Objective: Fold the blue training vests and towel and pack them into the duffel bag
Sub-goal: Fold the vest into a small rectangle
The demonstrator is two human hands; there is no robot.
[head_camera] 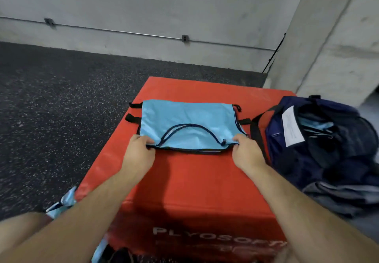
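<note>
Grey concrete walls (123,12) and a dark speckled floor (61,98) surrounded a red padded box (190,180); on its top lay a light blue training vest (184,117), folded flat, its dark-trimmed edge toward the person; the left hand (139,154) pinched the vest's near left corner with curled fingers; the right hand (246,152) pinched the near right corner likewise; just right of the box sat a navy duffel bag (297,160), open, with blue fabric (321,125) showing inside; a crumpled blue cloth (63,202) lay by the box's near left corner
</note>
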